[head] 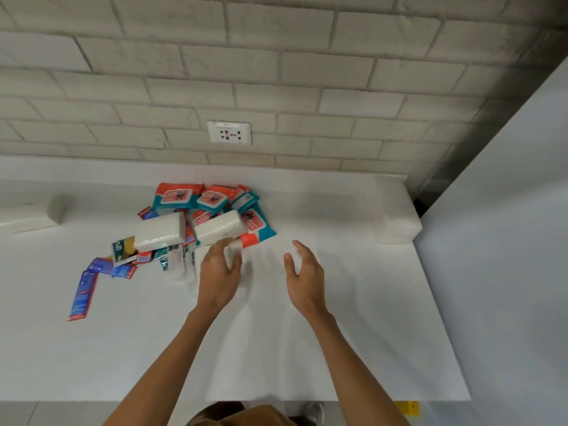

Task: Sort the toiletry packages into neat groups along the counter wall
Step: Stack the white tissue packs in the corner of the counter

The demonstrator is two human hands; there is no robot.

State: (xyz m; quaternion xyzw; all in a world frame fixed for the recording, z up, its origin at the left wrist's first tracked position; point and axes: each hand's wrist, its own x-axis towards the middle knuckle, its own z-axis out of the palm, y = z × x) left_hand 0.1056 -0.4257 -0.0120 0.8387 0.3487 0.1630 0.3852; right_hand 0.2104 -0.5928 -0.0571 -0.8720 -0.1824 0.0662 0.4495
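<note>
The toiletry packages (199, 222) lay heaped near the back edge of the white surface (353, 302). The left hand (218, 275) and right hand (304, 273) hovered spread, holding nothing.

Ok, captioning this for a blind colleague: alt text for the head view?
Two bare hands, left hand and right hand, open, reach toward a jumbled pile of toiletry packages on a white counter below a brick wall.

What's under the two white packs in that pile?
The right white pack lies on red-and-teal wipe packs; the left white pack covers small dark and blue sachets. How many lie beneath is hidden. Left hand reaches in.
</note>
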